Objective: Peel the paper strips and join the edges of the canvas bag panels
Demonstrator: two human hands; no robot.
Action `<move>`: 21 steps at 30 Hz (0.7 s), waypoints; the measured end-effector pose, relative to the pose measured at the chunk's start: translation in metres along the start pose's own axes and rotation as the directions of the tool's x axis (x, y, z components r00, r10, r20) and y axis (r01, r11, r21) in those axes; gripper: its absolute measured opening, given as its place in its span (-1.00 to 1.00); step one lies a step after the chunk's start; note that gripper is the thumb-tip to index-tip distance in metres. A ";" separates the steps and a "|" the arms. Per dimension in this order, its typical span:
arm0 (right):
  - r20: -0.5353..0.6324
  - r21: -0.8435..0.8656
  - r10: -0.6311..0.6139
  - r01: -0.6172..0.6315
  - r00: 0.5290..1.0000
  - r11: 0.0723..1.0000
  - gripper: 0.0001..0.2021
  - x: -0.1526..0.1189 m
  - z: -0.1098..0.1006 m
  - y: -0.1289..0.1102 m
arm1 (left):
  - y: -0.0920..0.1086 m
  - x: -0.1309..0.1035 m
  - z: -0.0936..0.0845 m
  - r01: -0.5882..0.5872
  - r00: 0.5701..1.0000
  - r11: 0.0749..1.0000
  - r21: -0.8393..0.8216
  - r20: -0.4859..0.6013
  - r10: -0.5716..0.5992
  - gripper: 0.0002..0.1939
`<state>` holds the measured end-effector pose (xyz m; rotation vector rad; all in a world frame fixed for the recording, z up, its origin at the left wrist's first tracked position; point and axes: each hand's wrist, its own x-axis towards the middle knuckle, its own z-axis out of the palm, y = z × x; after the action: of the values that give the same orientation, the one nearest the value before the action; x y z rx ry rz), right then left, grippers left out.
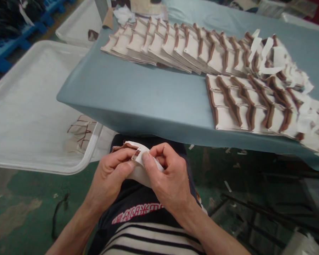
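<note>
Above my lap, both hands pinch one small white fabric piece with brown edging (140,174). My left hand (110,173) is closed on its brown-edged side, thumb and forefinger pressed together. My right hand (168,173) is closed on the white part, with the thumb on top and the fingers curled beneath. The piece bends between the two hands, and its far underside is hidden. On the table ahead, overlapping rows of similar white pieces with brown edges (228,102) lie in the nearer group. A longer row of such pieces (172,44) runs behind it.
The blue-covered table (138,92) has its front edge just beyond my hands. At the left stands a large white plastic tub (37,92), with a few brown-edged pieces (81,132) inside. White scraps (268,53) lie over the rows at the right. Blue pallets (23,35) stand at the far left.
</note>
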<state>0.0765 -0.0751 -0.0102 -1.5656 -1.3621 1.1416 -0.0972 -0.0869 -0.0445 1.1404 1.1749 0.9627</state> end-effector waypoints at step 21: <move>-0.102 -0.092 -0.084 0.075 0.991 0.993 -0.77 0.002 0.009 0.007 | 0.011 0.010 0.021 -0.005 0.969 0.978 0.210 -0.241 0.056 -0.66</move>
<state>0.0704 -0.0746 -0.0197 -1.5959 -1.4076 0.9482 -0.0753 -0.0787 -0.0354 1.2321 1.4897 1.0452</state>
